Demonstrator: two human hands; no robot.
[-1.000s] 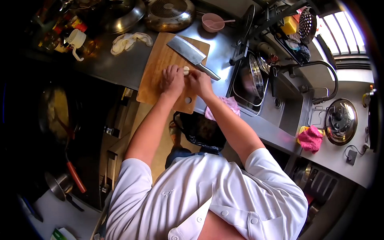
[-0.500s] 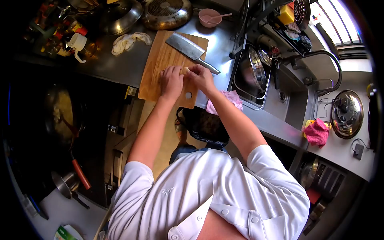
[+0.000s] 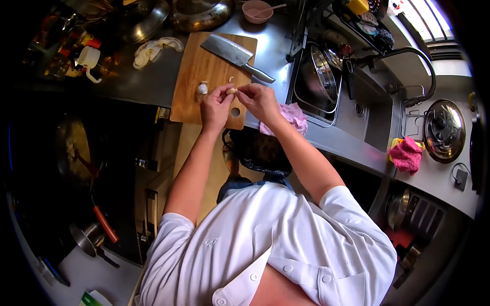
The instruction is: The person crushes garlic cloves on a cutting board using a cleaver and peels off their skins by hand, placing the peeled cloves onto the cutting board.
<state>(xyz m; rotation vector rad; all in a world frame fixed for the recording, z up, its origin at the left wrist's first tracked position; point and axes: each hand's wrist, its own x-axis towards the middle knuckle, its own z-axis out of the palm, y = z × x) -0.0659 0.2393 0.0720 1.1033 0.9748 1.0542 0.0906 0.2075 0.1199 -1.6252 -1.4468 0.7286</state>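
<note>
Steel countertop (image 3: 273,56) is running across the top of a dim kitchen, with window light coming in at upper right. Wooden cutting board (image 3: 196,66) is lying on it, hole end facing the person. Cleaver (image 3: 228,50) is lying flat across the board's far part, handle (image 3: 261,74) sticking out past the right edge.

Both hands are working over the near part of the board. Left hand (image 3: 215,108) is pinching the garlic clove (image 3: 231,91), thumb and forefinger clamped on it. Right hand (image 3: 262,102) is meeting it from the other side, thumb and fingertips together on the clove's right end; remaining fingers are curling, detail too small to tell. Clove is sitting between the two hands, above the board.

White garlic piece (image 3: 202,88) is resting on the board just beyond the left hand; small pale bit (image 3: 231,79) is lying just past the clove. Pink cloth (image 3: 292,116) is lying on the counter edge by the right forearm. Pale rag (image 3: 153,51) is lying left of the board. Pink bowl (image 3: 251,15) is standing beyond the board, spoon (image 3: 273,9) leaning in it. Sink (image 3: 375,122) is showing on the right, dark wok (image 3: 76,137) on the left.
</note>
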